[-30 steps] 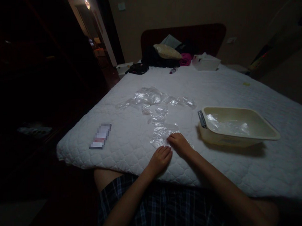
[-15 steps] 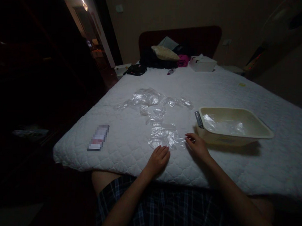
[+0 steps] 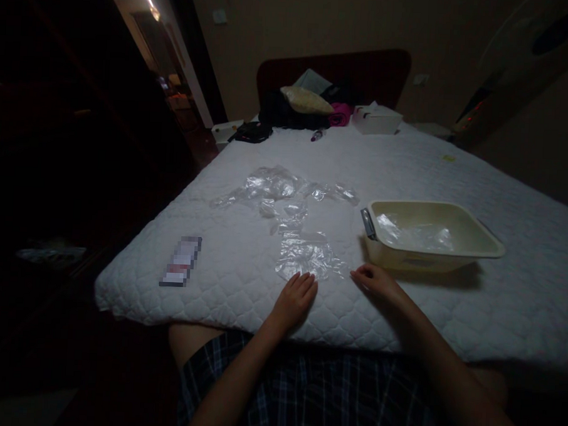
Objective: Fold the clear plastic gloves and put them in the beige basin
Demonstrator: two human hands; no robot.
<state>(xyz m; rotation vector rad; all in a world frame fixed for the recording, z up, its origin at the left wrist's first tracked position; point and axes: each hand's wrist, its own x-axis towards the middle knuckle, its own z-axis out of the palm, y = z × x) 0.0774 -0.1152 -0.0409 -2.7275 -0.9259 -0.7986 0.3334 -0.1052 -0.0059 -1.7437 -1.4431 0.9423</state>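
Observation:
A clear, crinkled plastic bag (image 3: pixel 303 254) lies spread on the white quilted bed near its front edge. My left hand (image 3: pixel 295 300) rests palm down at the bag's near edge, fingers stretched out. To the right, my right hand (image 3: pixel 375 281) has its thumb and fingertips pinched together at the bag's right corner. The thin film between those fingertips is hard to make out. Beyond the flat bag lies a loose heap of more clear plastic bags (image 3: pixel 273 184). A cream plastic basin (image 3: pixel 437 260) with grey handles stands at the right, with clear plastic inside.
A phone with a blurred screen (image 3: pixel 181 262) lies on the bed (image 3: pixel 234 267) at the left. Toward the headboard (image 3: pixel 338 58) are a white box (image 3: pixel 377 120), a pink roll (image 3: pixel 339 115), a pillow (image 3: pixel 305 101) and a dark bag (image 3: pixel 252 132). A fan stands at far right.
My right hand has moved a little toward me along the bag's right side, and its fingers have closed together. My left hand stays at the near edge. The view has shifted slightly.

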